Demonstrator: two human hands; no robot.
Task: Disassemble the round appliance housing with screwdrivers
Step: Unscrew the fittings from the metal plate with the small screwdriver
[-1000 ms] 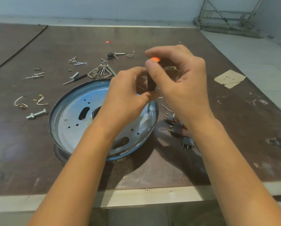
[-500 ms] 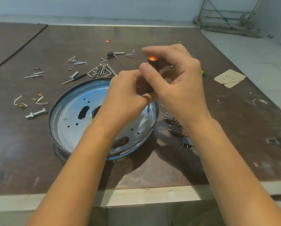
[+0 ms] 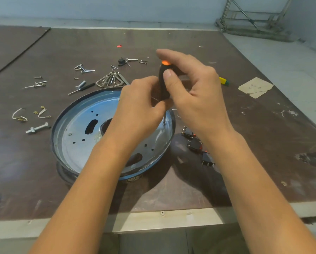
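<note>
The round housing (image 3: 76, 132), a shiny metal dish with a blue rim and several holes, lies on the brown table. A screwdriver (image 3: 162, 85) with a black handle and orange cap stands nearly upright, its thin shaft tip on a screw near the dish's far right rim. My right hand (image 3: 195, 96) grips the top of the handle with thumb and fingers. My left hand (image 3: 138, 107) pinches the lower end of the handle, just above the shaft. My left forearm covers the middle of the dish.
Loose screws (image 3: 83, 69), metal clips (image 3: 111, 81), a small black screwdriver (image 3: 82, 88), a bolt (image 3: 38, 128) and wire bits (image 3: 19, 117) lie left and behind. Black switch parts (image 3: 195, 143) sit right of the dish. A yellow-green tool end (image 3: 224, 81) and paper scrap (image 3: 255, 87) lie far right.
My right hand's fingers have shifted round the handle, exposing more of the orange cap and black handle. The screwdriver tip stays on the same screw; the dish has not moved.
</note>
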